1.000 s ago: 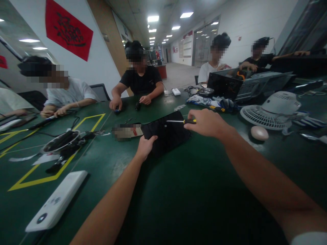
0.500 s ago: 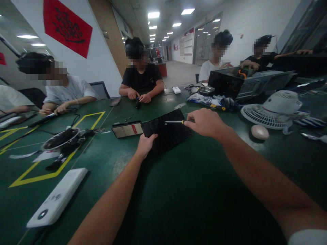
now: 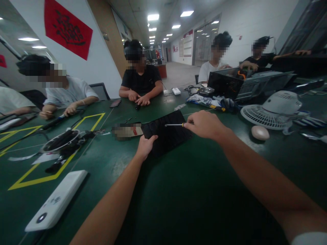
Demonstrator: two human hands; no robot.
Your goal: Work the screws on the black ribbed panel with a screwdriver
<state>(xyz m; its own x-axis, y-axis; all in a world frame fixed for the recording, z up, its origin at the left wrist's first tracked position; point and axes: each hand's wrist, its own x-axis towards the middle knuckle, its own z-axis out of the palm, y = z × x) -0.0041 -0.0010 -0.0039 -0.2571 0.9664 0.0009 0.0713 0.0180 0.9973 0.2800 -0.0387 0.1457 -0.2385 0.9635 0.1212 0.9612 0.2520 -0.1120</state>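
Observation:
A flat black panel (image 3: 171, 136) is tilted in front of me above the green table. My left hand (image 3: 146, 146) grips its left edge, thumb on top and fingers underneath. In my right hand (image 3: 201, 124) is a screwdriver (image 3: 176, 125) with a thin metal shaft and a yellow band by the handle. The shaft points left across the panel, its tip over the panel's upper middle; whether it touches, I cannot tell. Left of the panel, a phone (image 3: 135, 130) leans with its screen lit, partly blurred out.
A white, power-bank-like device (image 3: 57, 200) lies front left. Behind it are a ring-shaped part with cables (image 3: 61, 140) and yellow tape (image 3: 35, 183). To the right sit a pale rounded object (image 3: 260, 133), a white fan (image 3: 276, 109) and an open computer case (image 3: 227, 85). Several people sit around.
The screwdriver in my right hand has dipped slightly, its tip now where a small pale spot showed on the panel. My left hand stays put. Across the table, a person's hands have shifted.

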